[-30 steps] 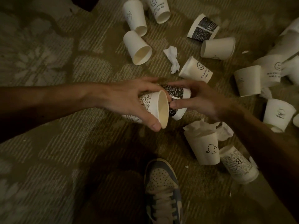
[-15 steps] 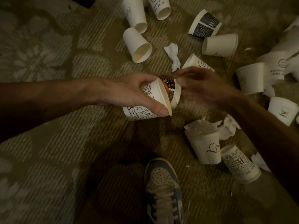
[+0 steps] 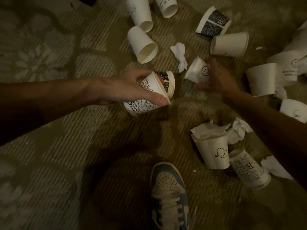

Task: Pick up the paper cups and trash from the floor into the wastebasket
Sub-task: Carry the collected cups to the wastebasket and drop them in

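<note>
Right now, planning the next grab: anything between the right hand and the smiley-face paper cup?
Nothing visible: the right hand is right beside the white smiley-face paper cup; the crumpled white tissue lies beyond it.

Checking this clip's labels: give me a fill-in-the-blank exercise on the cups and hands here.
The nested cup inside the doodle cup in the left hand has a ___ pattern.
The right hand reaches for a fallen cup printed with a ___ face.
The tissue-stuffed cup bears a drawn ___.
Missing: black; smiley; cat.
</note>
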`<state>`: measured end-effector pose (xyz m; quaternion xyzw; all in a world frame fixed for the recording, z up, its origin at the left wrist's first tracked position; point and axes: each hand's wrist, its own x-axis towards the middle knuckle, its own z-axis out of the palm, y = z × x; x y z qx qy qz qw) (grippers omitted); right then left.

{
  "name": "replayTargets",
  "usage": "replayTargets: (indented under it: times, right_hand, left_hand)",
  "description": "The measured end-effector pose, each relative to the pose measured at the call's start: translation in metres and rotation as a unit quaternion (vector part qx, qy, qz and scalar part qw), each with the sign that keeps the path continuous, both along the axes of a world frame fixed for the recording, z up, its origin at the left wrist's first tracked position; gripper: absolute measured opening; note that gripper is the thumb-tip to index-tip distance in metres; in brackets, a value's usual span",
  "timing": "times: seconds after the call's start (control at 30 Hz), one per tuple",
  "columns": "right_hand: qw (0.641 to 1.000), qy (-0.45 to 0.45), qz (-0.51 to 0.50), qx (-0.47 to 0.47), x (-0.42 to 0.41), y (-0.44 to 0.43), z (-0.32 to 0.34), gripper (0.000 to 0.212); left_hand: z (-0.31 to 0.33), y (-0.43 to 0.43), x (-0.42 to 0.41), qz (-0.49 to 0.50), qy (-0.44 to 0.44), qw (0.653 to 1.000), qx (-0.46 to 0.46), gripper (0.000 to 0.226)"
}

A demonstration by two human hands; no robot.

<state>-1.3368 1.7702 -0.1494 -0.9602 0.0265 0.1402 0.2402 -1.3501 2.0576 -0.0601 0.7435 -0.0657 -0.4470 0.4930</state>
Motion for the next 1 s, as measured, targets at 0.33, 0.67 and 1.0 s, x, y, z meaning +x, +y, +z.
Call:
replayTargets:
  times: [0.33,0.67,1.0]
  right_hand:
    - [0.917,0.111,-0.154,0.35,-0.049,0.059,0.05,0.077]
    - [0.839,0.09,-0.052,0.534,-0.024,0.263,0.132,0.021]
    - [0.838,0.011,0.222,0.499,-0.037,0.513,0.225,0.045]
  left_hand:
    - [0.043,0.058,-0.01,0.028,-0.064,0.997,0.016,0.078]
    - [0.132,0.21,-0.081,0.176,-0.183,0.966,0.04,0.056]
    - [0.225,0.412,-0.168,0.361,-0.328,0.865,0.115,0.06]
